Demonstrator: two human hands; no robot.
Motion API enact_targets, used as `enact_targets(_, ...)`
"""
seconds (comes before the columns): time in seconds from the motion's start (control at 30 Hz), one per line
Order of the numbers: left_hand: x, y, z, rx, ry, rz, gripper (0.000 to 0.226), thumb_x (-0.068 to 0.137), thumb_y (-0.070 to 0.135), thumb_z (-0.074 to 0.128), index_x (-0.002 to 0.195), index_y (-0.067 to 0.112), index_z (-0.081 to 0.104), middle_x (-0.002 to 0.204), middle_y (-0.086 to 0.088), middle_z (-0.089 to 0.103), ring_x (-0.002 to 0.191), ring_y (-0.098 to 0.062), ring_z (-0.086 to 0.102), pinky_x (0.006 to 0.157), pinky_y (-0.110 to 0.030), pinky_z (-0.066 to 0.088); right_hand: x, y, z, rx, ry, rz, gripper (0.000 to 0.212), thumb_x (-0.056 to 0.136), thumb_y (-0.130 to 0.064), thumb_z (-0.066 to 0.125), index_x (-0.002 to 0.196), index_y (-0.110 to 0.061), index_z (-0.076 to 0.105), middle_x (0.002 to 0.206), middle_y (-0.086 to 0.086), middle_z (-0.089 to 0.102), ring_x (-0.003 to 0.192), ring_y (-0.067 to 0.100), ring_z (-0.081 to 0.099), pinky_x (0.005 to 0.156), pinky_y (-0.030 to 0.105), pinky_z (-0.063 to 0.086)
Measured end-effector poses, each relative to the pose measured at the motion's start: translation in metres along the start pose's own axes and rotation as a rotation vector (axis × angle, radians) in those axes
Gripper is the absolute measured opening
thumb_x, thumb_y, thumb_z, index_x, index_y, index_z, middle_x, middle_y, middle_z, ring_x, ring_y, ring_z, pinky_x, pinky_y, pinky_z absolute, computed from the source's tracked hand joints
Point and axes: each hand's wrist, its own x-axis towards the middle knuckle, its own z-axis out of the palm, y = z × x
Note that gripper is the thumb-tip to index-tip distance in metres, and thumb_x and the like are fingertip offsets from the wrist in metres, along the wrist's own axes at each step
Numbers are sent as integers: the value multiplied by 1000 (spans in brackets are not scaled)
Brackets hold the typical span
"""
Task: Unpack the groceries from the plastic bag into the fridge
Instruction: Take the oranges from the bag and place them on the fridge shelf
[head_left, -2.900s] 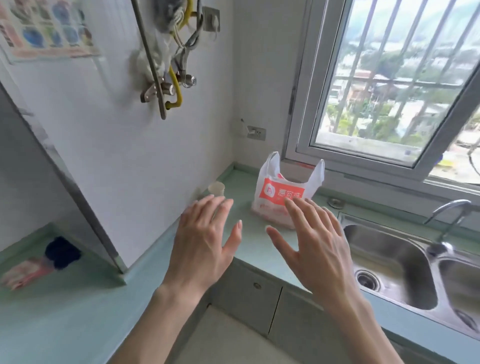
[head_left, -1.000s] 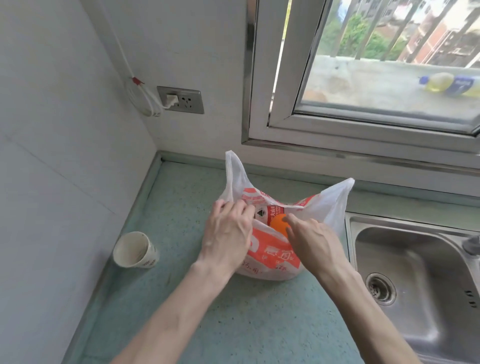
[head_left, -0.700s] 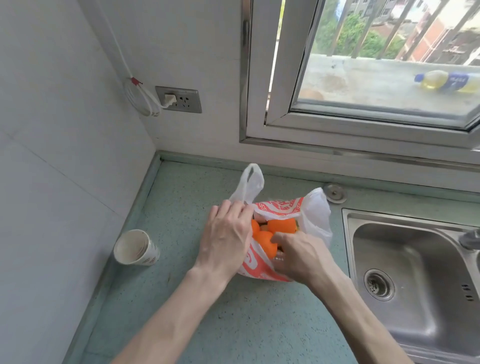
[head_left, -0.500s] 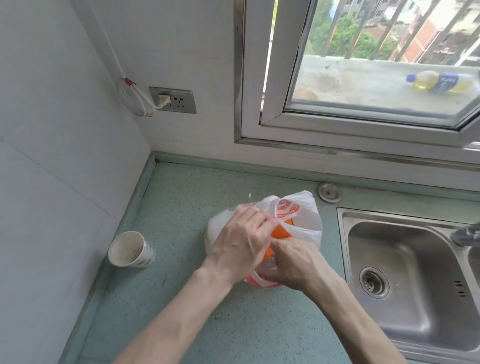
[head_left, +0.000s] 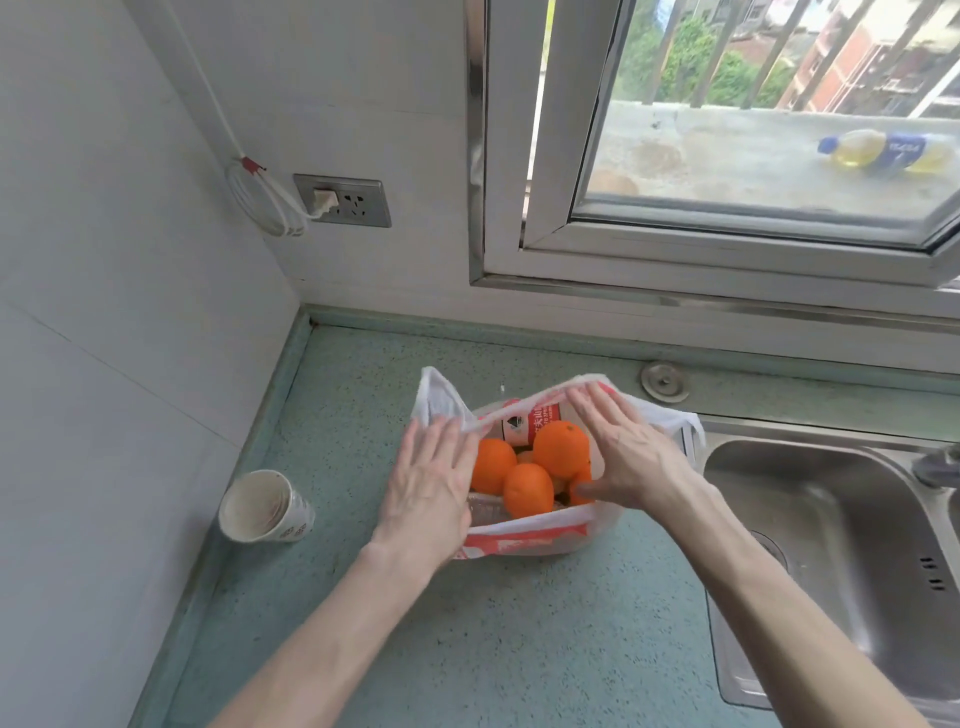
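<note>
A white and red plastic bag (head_left: 524, 538) stands on the green countertop (head_left: 519, 649), its mouth spread wide. Inside lie several oranges (head_left: 560, 448), a red-and-white carton (head_left: 530, 422) behind them and a clear bottle (head_left: 485, 512) at the front left. My left hand (head_left: 431, 488) lies flat against the bag's left side, fingers straight and together. My right hand (head_left: 623, 452) presses the bag's right rim outward, fingers extended, thumb beside an orange. Neither hand grips anything. No fridge is in view.
A paper cup (head_left: 262, 508) lies on its side near the left wall. A steel sink (head_left: 841, 561) sits right of the bag, a round metal cap (head_left: 665, 382) behind it. A wall socket (head_left: 345, 200) with a coiled cable and a window are above.
My hands were bunched on the bag's top half a second ago; now they have pulled apart and flattened, and the bag's mouth stands open showing the oranges.
</note>
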Motion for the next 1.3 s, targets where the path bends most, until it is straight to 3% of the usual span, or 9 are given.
enact_targets(0.1,-3,-13,0,85,-68,-77,98,98,47,55,164,12,-8,170,-22,-17,157,-39,-19,127,-59,-5,6,-3,-6,11,61,21,144,68,-63,82,159,-36,-26,167,-6,-34,160,21,-13,122,49,34)
enact_targets(0.23,-8,-20,-4,86,-7,-106,107,93,56,57,164,8,-9,169,-25,-20,156,-43,-22,125,-64,-5,2,-7,-11,-21,119,18,139,73,-61,80,161,-30,-24,167,2,-36,161,25,-6,125,44,29)
enact_targets(0.37,-3,-9,-6,-116,233,96,90,82,37,78,157,8,38,158,-18,40,150,-35,36,126,-55,24,-6,-17,-6,-3,292,-122,94,86,-34,77,162,-20,24,169,9,21,151,29,33,118,40,38)
enact_targets(0.5,14,2,2,-263,254,134,70,88,28,75,150,10,48,149,-11,55,139,-27,52,123,-41,36,-9,-18,1,-43,231,-204,61,94,-29,69,150,-22,46,152,1,50,140,23,48,111,36,42)
enact_targets(0.67,31,-17,13,-95,-8,-76,101,94,62,51,165,16,-4,174,-12,-1,161,-30,-4,131,-51,2,-7,8,0,-108,23,29,125,74,-75,68,165,-30,-4,174,9,4,160,31,4,128,46,15)
enact_targets(0.8,36,-22,5,-73,-28,-78,114,90,68,52,163,13,-15,170,-14,-18,158,-31,-19,130,-48,-3,-6,13,-3,-109,25,101,139,68,-85,66,163,-28,-17,173,11,-14,160,33,-9,130,47,7)
enact_targets(0.93,26,-13,2,-201,175,61,99,88,50,68,164,11,19,170,-15,21,160,-30,15,131,-45,12,-6,-2,-2,-72,103,-12,115,81,-68,69,166,-25,4,173,7,13,160,28,10,127,43,18)
enact_targets(1.07,23,6,9,-325,229,254,60,83,21,78,139,12,58,135,-7,63,128,-24,59,118,-40,43,1,-19,5,-59,95,-126,81,92,-47,67,160,-24,29,165,3,35,152,24,32,120,38,27)
enact_targets(1.3,29,30,15,-275,241,257,56,77,7,74,132,10,62,113,-9,63,101,-28,62,91,-41,54,19,-22,18,-78,46,-68,54,91,-38,64,139,-21,46,147,4,49,129,31,52,100,40,42)
